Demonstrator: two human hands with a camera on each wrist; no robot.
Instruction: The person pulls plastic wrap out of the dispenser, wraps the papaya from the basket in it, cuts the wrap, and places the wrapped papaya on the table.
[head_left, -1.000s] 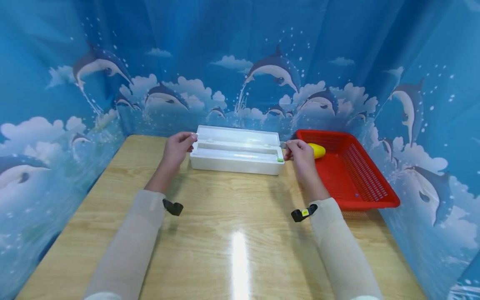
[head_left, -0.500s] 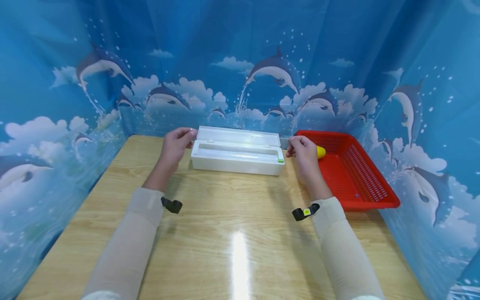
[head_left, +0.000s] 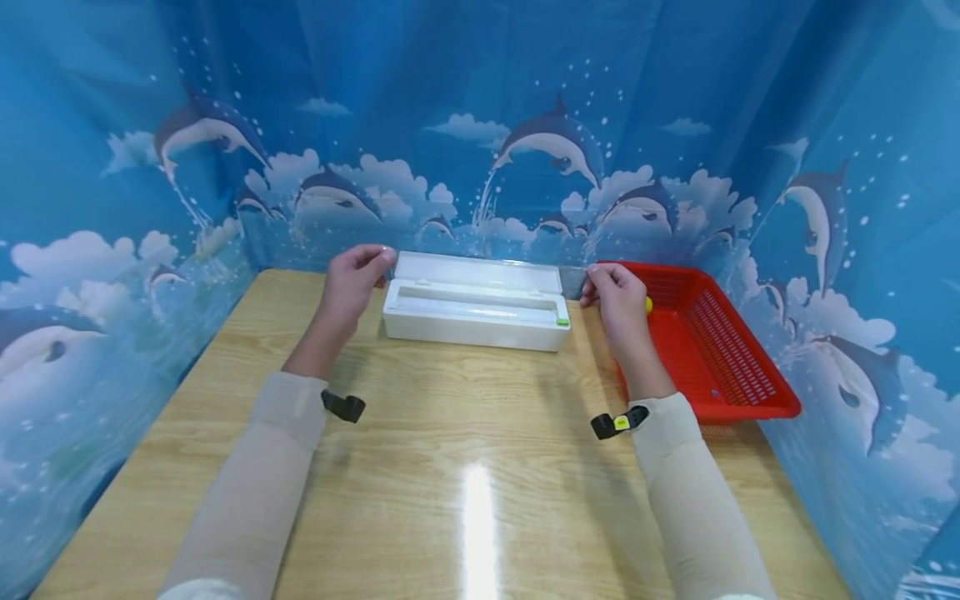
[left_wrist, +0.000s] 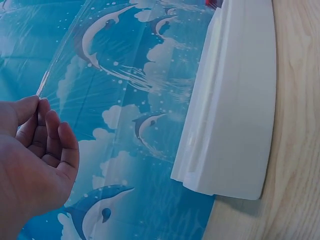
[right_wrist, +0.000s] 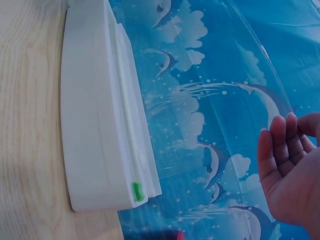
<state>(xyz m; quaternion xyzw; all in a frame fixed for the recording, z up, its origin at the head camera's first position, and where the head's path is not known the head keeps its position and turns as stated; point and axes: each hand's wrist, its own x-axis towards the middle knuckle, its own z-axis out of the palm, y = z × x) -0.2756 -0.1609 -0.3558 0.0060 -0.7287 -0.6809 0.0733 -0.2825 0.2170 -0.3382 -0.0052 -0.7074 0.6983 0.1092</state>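
Observation:
A long white cling film dispenser [head_left: 476, 328] stands at the back of the table with its lid [head_left: 477, 271] raised. Clear cling film [left_wrist: 46, 80] stretches out of it, its gathered front edge pulled taut between the two hands. At the dispenser's left end, my left hand [head_left: 348, 287] pinches one corner of the film between thumb and forefinger. Past its right end, my right hand [head_left: 621, 304] pinches the opposite corner, the other fingers loosely curled in the right wrist view. A small green slider [right_wrist: 138, 191] sits on the dispenser's right end.
To the right, a red plastic basket [head_left: 720, 411] with slotted sides stands close beside my right hand. A yellow object [head_left: 648, 305] in it is mostly hidden by that hand. A dolphin-printed curtain [head_left: 480, 125] encloses the wooden table [head_left: 420, 433].
Both hands have risen and moved back from the dispenser, drawing out more cling film. My right hand has also shifted to the right, covering more of the yellow object.

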